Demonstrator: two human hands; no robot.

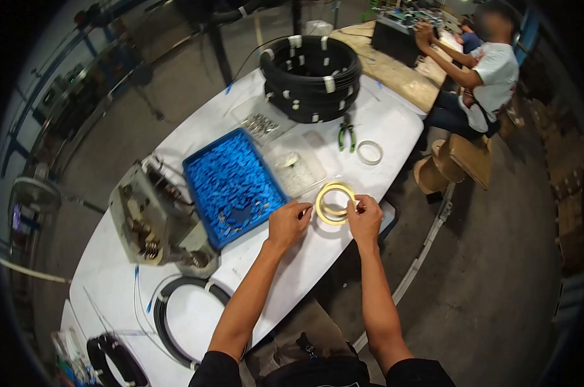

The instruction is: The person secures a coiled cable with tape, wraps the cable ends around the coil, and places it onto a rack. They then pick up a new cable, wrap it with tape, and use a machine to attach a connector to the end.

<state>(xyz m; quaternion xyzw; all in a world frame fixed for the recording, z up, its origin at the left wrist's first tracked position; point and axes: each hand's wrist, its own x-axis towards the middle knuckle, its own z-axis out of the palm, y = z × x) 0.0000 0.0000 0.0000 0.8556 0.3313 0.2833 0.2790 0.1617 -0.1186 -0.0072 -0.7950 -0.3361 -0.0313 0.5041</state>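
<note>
Near the table's right edge, my right hand (365, 216) has its fingers closed on the side of a pale yellow ring-shaped roll (324, 213). To the left of the roll is my left hand (290, 222), its thumb and fingertips pinched together; what they hold, if anything, is too small to make out. A blue tray (216, 240) full of small blue pieces lies left of my left hand. Beyond the hands sits a clear plastic box (295, 169) with small pale pieces. A white ring (370, 152) and green-handled pliers (347, 137) lie farther back.
Stacked black cable coils (311, 87) stand at the table's back. A metal machine (143, 219) is at the left, with a black coil (166, 322) in front of it. A seated person (495, 74) is at the back right, beside a wooden spool (443, 164).
</note>
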